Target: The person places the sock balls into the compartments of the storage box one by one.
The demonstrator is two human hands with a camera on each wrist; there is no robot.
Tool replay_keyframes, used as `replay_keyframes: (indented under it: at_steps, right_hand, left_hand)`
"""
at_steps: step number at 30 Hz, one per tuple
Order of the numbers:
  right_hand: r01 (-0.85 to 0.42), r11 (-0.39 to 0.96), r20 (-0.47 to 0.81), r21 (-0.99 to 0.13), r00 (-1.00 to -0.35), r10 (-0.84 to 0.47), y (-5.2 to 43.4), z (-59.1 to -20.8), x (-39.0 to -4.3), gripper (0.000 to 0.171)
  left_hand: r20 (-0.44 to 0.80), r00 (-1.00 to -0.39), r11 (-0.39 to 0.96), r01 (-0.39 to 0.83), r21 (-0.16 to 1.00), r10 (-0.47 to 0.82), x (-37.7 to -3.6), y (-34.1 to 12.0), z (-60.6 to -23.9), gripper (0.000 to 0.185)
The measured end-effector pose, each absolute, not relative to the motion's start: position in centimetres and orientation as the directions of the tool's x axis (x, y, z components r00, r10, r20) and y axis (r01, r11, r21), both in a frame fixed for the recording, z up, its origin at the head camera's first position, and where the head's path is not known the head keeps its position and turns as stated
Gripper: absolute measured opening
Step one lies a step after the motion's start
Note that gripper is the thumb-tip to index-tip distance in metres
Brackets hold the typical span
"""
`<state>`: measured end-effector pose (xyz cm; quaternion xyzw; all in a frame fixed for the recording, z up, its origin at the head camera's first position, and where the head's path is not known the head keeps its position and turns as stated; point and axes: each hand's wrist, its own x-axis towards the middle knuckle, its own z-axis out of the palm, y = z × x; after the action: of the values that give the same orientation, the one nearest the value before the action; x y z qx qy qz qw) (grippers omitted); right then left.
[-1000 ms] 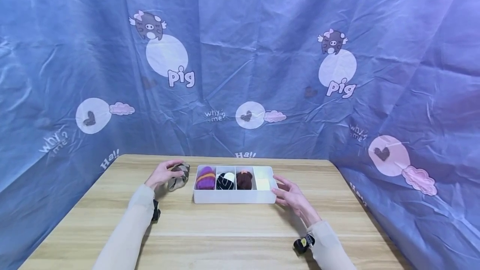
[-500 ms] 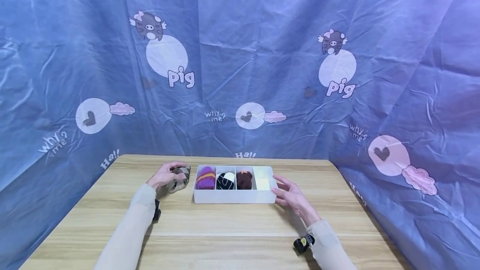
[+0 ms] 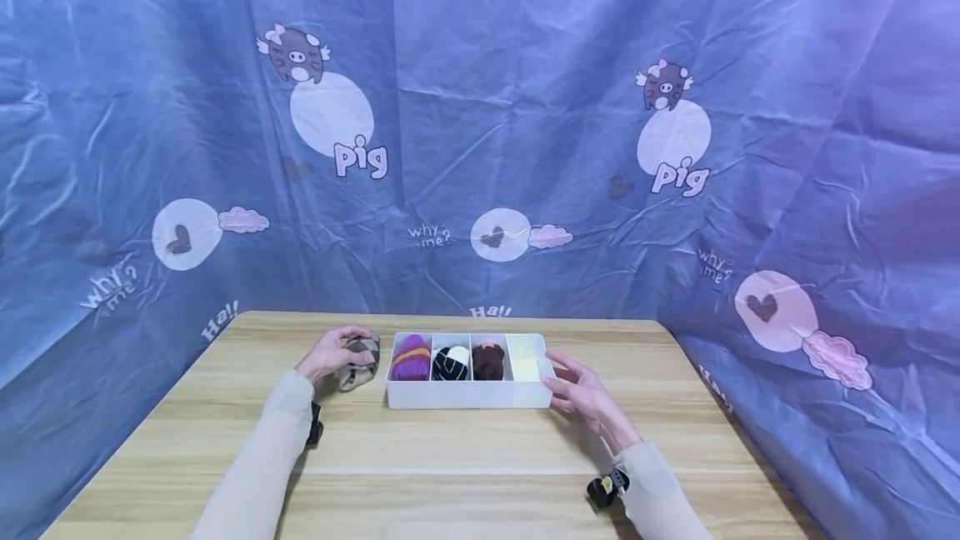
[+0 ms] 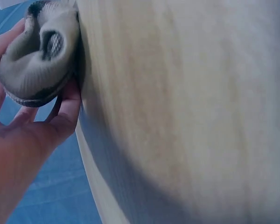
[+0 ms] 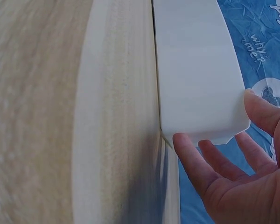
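A white divided tray (image 3: 468, 395) stands on the wooden table (image 3: 450, 473). Its compartments hold a purple striped sock roll (image 3: 410, 357), a black and white roll (image 3: 451, 362) and a dark brown roll (image 3: 488, 361); the rightmost compartment (image 3: 526, 367) looks bare. My left hand (image 3: 330, 352) grips a rolled grey argyle sock (image 3: 359, 361) (image 4: 39, 56) on the table just left of the tray. My right hand (image 3: 581, 392) (image 5: 238, 172) lies with straight fingers against the tray's right end (image 5: 196, 70).
A blue cartoon-print cloth (image 3: 480, 123) hangs behind the table and along both sides. Bare wood stretches in front of the tray toward me. Small black devices sit on both wrists (image 3: 606, 487).
The left hand has drawn the grey sock roll in a little and closed more around it. The right hand and the tray have stayed in place.
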<state>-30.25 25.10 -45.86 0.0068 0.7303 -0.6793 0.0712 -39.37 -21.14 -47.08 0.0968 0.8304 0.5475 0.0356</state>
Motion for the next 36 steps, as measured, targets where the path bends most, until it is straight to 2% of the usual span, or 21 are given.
replay_keyframes:
  at_steps: [10,15,23,36]
  right_hand:
    - [0.117,0.082,-0.124,-0.99,-0.988,-0.088,25.2,-46.1,-30.0,0.063]
    - [0.109,0.07,-0.115,-0.992,-0.99,-0.087,25.3,-45.8,-30.1,0.063]
    - [0.113,0.073,-0.12,-0.991,-0.988,-0.097,25.1,-45.7,-30.2,0.063]
    - [0.115,0.077,-0.122,-0.99,-0.988,-0.091,25.0,-45.7,-30.4,0.063]
  left_hand:
    - [0.078,-0.981,0.383,0.143,0.912,0.179,-39.2,-20.8,-46.9,0.062]
    - [0.124,-0.975,0.345,0.183,0.921,0.184,-39.4,-20.8,-45.8,0.066]
    - [0.201,-0.972,0.308,0.228,0.924,0.117,-39.3,-20.7,-43.8,0.064]
    - [0.24,-0.952,0.21,0.279,0.937,0.193,-38.9,-18.8,-42.1,0.063]
